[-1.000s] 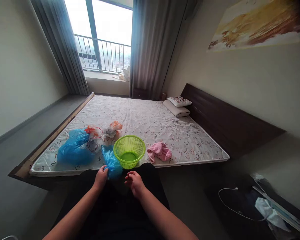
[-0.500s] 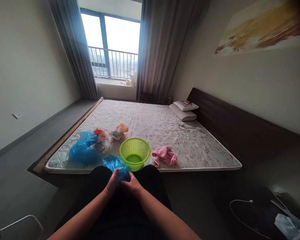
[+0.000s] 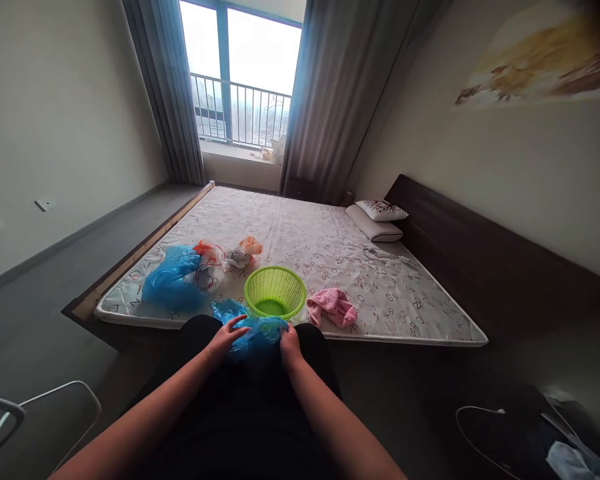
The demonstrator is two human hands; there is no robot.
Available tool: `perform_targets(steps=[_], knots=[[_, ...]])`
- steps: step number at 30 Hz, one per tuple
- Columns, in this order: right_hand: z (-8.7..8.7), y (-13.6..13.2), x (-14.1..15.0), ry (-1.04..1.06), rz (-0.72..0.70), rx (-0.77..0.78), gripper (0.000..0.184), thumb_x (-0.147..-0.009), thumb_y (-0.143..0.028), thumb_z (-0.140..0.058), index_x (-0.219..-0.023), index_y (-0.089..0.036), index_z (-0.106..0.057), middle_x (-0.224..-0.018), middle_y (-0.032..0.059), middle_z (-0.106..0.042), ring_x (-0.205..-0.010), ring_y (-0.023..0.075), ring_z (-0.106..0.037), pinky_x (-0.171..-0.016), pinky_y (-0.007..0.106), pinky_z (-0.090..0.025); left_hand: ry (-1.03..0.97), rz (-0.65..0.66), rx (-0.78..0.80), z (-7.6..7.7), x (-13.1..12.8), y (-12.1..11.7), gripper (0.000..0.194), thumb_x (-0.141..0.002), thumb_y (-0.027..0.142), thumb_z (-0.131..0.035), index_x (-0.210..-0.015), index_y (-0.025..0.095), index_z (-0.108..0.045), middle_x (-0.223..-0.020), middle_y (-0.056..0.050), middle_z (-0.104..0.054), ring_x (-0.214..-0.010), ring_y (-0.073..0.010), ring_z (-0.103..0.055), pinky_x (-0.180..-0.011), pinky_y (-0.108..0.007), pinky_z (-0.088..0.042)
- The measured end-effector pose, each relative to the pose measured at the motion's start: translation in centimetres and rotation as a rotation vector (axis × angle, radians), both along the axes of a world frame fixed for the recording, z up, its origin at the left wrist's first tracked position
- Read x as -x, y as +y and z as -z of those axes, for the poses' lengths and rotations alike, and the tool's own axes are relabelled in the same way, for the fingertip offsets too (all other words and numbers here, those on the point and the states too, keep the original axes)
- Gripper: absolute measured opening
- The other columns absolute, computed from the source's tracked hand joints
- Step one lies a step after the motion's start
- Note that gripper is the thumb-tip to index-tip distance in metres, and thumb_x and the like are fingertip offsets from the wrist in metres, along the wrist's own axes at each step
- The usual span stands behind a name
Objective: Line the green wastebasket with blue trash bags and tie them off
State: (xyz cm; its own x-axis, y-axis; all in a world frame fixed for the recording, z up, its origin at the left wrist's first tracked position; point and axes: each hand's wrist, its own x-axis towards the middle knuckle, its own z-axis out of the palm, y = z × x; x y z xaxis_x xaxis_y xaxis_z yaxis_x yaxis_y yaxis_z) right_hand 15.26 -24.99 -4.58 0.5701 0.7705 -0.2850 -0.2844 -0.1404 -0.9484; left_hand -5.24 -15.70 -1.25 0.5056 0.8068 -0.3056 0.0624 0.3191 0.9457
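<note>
A blue plastic bag (image 3: 257, 339) stretches between both hands at the lower centre of the frame, just before a green basket (image 3: 259, 291). The right hand (image 3: 290, 343) has its grip closed on the bag's edge. The left hand (image 3: 225, 337) touches the bag with parted fingers; whether its grip holds it, I cannot tell. Right of the basket, a pink cloth (image 3: 333, 308) lies on the mattress (image 3: 305, 223).

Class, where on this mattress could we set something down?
Bare mattress stretches behind the green basket, between the plastic bags at left and the pillows; another patch lies right of the pink cloth. Near left is crowded with those bags, and blue plastic between left hand and right hand crowds the basket's near side.
</note>
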Motion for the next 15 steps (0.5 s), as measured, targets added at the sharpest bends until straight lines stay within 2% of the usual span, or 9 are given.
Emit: perform_targets(steps=[2, 4, 6, 8, 10, 12, 15], knots=[[0.3, -0.1, -0.7, 0.008, 0.044, -0.006, 0.045, -0.071, -0.066, -0.061, -0.091, -0.025, -0.06, -0.081, 0.0007, -0.07, -0.082, 0.0221, -0.067, -0.082, 0.036, -0.056, 0.106, 0.045, -0.1, 0.5, 0.5, 0.3, 0.083, -0.053, 0.05, -0.095, -0.127, 0.019, -0.074, -0.095, -0.01, -0.076, -0.093, -0.0296, -0.072, -0.083, -0.038, -0.055], [0.5, -0.3, -1.0, 0.047, 0.079, -0.029, 0.045, -0.072, -0.066, -0.058, -0.092, -0.026, -0.058, -0.081, 0.0005, -0.069, -0.08, 0.0215, -0.066, -0.079, 0.034, -0.056, 0.223, 0.08, -0.208, 1.1, 1.0, 0.4, 0.071, -0.053, 0.046, -0.095, -0.118, 0.022, -0.078, -0.089, -0.005, -0.073, -0.076, -0.0229, -0.066, -0.072, -0.034, -0.053], [0.5, -0.7, -1.0, 0.088, 0.099, -0.056, 0.044, -0.071, -0.064, -0.061, -0.093, -0.026, -0.057, -0.081, 0.0001, -0.069, -0.077, 0.0206, -0.065, -0.075, 0.033, -0.055, 0.304, 0.062, -0.31, 1.5, 1.6, 0.3, 0.05, -0.059, 0.043, -0.091, -0.103, 0.023, -0.082, -0.084, -0.003, -0.07, -0.069, -0.02, -0.061, -0.067, -0.031, -0.051], [0.2, -1.3, -0.9, 0.087, 0.083, -0.065, 0.041, -0.071, -0.06, -0.065, -0.091, -0.025, -0.057, -0.077, -0.0011, -0.066, -0.073, 0.0188, -0.061, -0.071, 0.03, -0.052, 0.346, -0.023, -0.42, 1.4, 2.4, 0.5, 0.033, -0.069, 0.041, -0.083, -0.096, 0.023, -0.082, -0.083, -0.004, -0.069, -0.071, -0.0212, -0.061, -0.07, -0.032, -0.052], [-0.4, -1.9, -1.0, 0.025, 0.03, -0.048, 0.036, -0.073, -0.056, -0.068, -0.086, -0.025, -0.057, -0.072, -0.0027, -0.062, -0.067, 0.0163, -0.056, -0.066, 0.027, -0.047, 0.397, -0.114, -0.551, 0.7, 3.4, 1.0, 0.026, -0.075, 0.031, -0.073, -0.098, 0.023, -0.08, -0.089, -0.005, -0.07, -0.08, -0.0239, -0.065, -0.082, -0.034, -0.055], [-1.4, -2.4, -1.1, -0.043, -0.027, -0.04, 0.034, -0.073, -0.053, -0.071, -0.083, -0.024, -0.057, -0.07, -0.0036, -0.058, -0.064, 0.0147, -0.051, -0.062, 0.026, -0.043, 0.474, -0.155, -0.663, -0.5, 4.6, 1.9, 0.033, -0.074, 0.02, -0.064, -0.103, 0.023, -0.079, -0.097, -0.007, -0.07, -0.089, -0.0258, -0.067, -0.093, -0.036, -0.054], [-3.3, -2.8, -1.5, -0.135, -0.077, -0.069, 0.029, -0.07, -0.045, -0.075, -0.079, -0.023, -0.059, -0.074, -0.0021, -0.06, -0.068, 0.0155, -0.053, -0.067, 0.027, -0.044, 0.555, -0.207, -0.775, -2.8, 6.6, 3.5, 0.045, -0.068, 0.011, -0.056, -0.106, 0.021, -0.077, -0.109, -0.01, -0.07, -0.101, -0.0283, -0.068, -0.102, -0.038, -0.052]])
